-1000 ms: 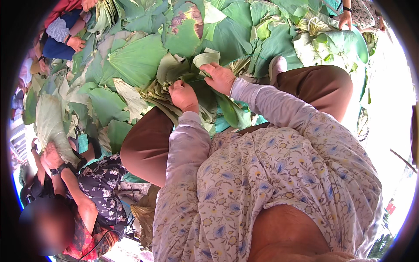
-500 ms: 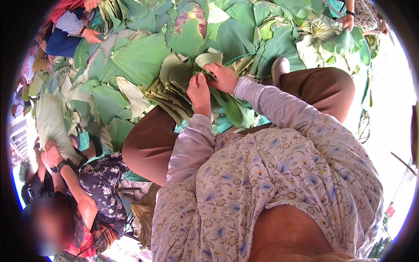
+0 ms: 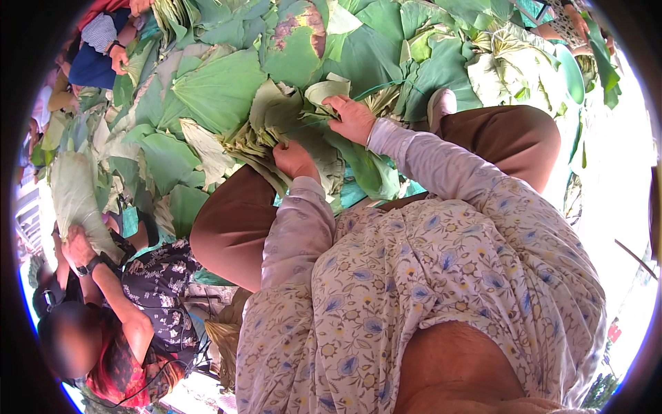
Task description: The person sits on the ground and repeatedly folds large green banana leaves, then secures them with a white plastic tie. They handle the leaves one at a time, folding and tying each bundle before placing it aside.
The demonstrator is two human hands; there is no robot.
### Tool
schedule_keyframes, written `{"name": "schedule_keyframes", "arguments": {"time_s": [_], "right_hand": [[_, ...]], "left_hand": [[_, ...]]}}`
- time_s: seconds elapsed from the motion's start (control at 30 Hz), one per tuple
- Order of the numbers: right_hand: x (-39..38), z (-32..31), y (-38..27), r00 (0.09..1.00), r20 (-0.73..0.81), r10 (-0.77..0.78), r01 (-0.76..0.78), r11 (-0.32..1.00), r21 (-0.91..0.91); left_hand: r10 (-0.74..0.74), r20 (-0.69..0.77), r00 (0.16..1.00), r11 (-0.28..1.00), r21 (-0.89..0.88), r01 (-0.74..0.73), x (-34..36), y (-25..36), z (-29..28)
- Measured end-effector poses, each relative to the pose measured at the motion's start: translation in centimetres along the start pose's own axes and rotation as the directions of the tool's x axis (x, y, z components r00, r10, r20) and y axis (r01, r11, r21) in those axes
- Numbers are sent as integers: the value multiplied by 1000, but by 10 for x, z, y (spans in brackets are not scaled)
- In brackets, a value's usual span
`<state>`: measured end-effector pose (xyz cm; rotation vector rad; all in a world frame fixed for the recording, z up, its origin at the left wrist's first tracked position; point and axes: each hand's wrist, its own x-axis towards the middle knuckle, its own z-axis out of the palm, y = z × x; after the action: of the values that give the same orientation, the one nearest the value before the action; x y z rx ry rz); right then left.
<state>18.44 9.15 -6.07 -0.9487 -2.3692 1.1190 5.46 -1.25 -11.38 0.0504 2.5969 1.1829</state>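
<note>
A bundle of stacked, folded lotus leaves, dull green and partly dried, lies between my knees. My left hand is closed at the bundle's near side, against the leaf edges; what its fingers grip is hidden. My right hand is in a pinch at the bundle's right side, just below a curled pale leaf. A thin green line, like string, crosses the leaves toward its fingertips, but whatever is pinched there is too small to make out. A loose green leaf hangs below this hand.
Large lotus leaves cover the ground ahead. At the left a co-worker's hands hold a folded pale leaf bundle. Other people's hands are at the far left and far right. Green string lies over leaves beyond my right hand.
My hands, close together before, have moved apart: the left went down and left along the bundle, while the right stayed nearly in place. At far right, a person has lifted a green leaf.
</note>
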Motion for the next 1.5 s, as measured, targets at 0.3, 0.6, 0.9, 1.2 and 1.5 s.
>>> {"name": "schedule_keyframes", "arguments": {"time_s": [0.3,0.6,0.9,1.2,1.5], "right_hand": [[-2,-1,2,1000,-25,15,-14,1000,20],[1,-4,12,1000,30,-9,6,992,124],[4,-4,14,999,51,-18,11,989,149],[5,-5,13,999,13,-30,28,991,134],[-8,-7,4,987,-156,46,-30,995,100]], "left_hand": [[38,119,992,998,39,-43,3,2,-12],[21,186,982,925,370,-90,0,19,-11],[-73,252,965,989,142,38,21,-24,16],[158,398,903,976,73,-203,-26,20,2],[424,478,770,876,0,-483,-47,28,10]]}}
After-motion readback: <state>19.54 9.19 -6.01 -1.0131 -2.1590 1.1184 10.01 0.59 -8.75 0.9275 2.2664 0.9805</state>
